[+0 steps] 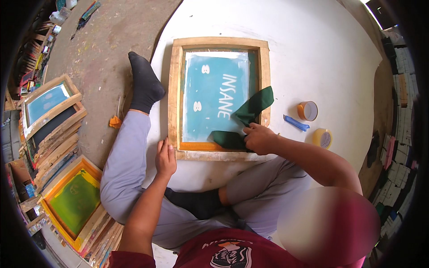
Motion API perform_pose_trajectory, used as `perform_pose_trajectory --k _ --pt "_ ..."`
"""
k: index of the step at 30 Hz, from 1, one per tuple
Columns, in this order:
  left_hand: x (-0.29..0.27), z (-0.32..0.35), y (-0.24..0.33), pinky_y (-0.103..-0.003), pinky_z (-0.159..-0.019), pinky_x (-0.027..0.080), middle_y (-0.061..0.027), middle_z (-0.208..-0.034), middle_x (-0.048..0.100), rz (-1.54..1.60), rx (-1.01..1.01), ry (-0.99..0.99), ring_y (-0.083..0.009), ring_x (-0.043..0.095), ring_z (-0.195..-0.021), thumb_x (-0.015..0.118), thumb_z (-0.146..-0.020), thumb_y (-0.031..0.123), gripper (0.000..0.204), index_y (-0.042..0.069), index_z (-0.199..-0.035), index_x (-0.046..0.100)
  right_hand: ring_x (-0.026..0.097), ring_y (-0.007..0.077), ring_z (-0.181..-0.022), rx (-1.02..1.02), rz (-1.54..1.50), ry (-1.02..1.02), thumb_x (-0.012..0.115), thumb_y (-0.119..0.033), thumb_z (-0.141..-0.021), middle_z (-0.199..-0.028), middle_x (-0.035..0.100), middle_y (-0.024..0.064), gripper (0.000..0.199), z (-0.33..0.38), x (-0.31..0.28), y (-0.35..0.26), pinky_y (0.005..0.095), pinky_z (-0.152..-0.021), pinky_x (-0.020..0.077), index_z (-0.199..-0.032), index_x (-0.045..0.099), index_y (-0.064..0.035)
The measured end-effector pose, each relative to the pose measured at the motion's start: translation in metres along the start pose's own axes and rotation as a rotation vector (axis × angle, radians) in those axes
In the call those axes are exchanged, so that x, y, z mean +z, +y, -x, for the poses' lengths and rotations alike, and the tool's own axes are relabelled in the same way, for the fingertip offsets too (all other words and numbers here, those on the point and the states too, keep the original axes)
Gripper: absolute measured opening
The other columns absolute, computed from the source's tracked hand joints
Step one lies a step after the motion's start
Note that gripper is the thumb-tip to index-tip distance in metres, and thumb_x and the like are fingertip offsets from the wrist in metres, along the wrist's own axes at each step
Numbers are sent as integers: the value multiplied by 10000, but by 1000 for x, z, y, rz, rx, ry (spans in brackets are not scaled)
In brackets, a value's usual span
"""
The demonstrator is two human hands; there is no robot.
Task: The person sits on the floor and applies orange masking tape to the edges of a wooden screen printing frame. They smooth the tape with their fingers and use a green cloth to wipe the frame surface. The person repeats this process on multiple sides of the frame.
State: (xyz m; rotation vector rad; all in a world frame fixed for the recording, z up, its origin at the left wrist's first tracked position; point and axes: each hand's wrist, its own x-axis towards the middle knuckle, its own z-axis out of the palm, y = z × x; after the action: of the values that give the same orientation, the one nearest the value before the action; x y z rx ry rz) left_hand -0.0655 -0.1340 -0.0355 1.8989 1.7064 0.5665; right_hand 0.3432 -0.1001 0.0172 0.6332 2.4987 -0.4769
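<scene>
Head view: left hand [166,157] flat, gripping nothing, bracing the wooden-framed teal printing screen [219,96] steady while right hand [259,137] pinches dark green cloth [245,119], pressing along mesh.

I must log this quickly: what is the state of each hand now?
Left hand: open, resting on the wooden frame, holding nothing.
Right hand: closed on the green cloth, pressing it on the screen.

A single head-worn fisheye view looks steeply down from close above a person seated on the floor. It faces forward over the lap onto a round white board [313,49], whose near edge meets the legs. Straight lines bow toward the dark rim.
</scene>
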Motion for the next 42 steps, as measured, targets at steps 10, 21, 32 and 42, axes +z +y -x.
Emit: perform_pose_trajectory --k 10,21,32,42 --pt "3 2 -3 -459 -944 517 -230 -1261 603 12 -16 9 -429 623 -1110 443 -1096 223 450 -74 -1410 569 571 197 -1220 -120 28 52 647 -273 -941 -943 738 -79 159 -1 9 10 412 -1003 415 -933 801 -236" --pt "0 0 3 -449 -960 513 -234 -1269 601 25 -26 -6 -423 624 -1123 439 -1095 218 452 -87 -1404 567 608 193 -1131 -22 124 216 692 -274 -863 -891 721 -64 110 -3 -27 51 380 -983 439 -813 765 -210" --pt "2 0 -2 -456 -943 512 -222 -1245 603 22 15 17 -418 622 -1110 439 -1101 226 444 -63 -1411 573 602 195 -1144 33 -28 -72 728 -265 -831 -904 755 -54 114 -7 -11 11 402 -976 444 -827 808 -184" --pt "-1 -1 6 -464 -907 526 -222 -1262 600 -42 30 -4 -422 632 -1095 445 -1099 228 439 -59 -1401 581 584 292 -1204 92 -408 -105 711 -198 -841 -1040 740 60 180 1 2 10 455 -1029 460 -978 821 -158"
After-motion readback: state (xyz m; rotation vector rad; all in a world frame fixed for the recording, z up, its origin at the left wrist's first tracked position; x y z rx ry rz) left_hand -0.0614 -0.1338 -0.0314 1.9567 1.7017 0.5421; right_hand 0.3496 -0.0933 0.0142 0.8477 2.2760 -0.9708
